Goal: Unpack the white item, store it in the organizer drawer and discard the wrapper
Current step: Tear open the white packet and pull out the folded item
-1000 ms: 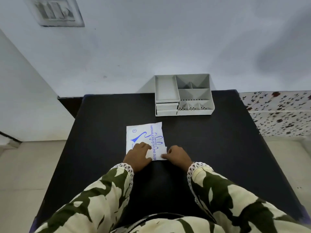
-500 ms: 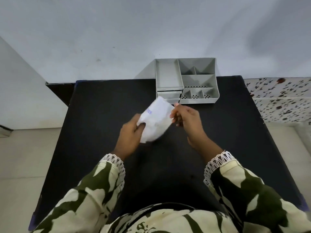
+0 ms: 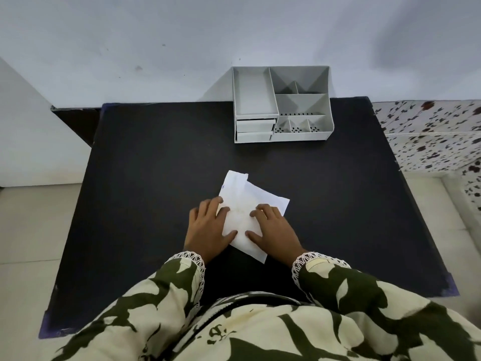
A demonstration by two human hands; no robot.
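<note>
Both hands, left hand (image 3: 208, 228) and right hand (image 3: 272, 228), lie flat and open, pinning the wrapper (image 3: 248, 204) between them, probably to flatten it for opening.

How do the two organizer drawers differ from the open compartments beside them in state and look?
The two drawers are pushed shut, showing only plain fronts stacked one above the other at the organizer's front left; the open compartments face upward, so their insides show. The drawers' fronts are unmarked; several compartments have dotted perforations. Both are the same pale grey, and no contents are visible in the compartments.
</note>
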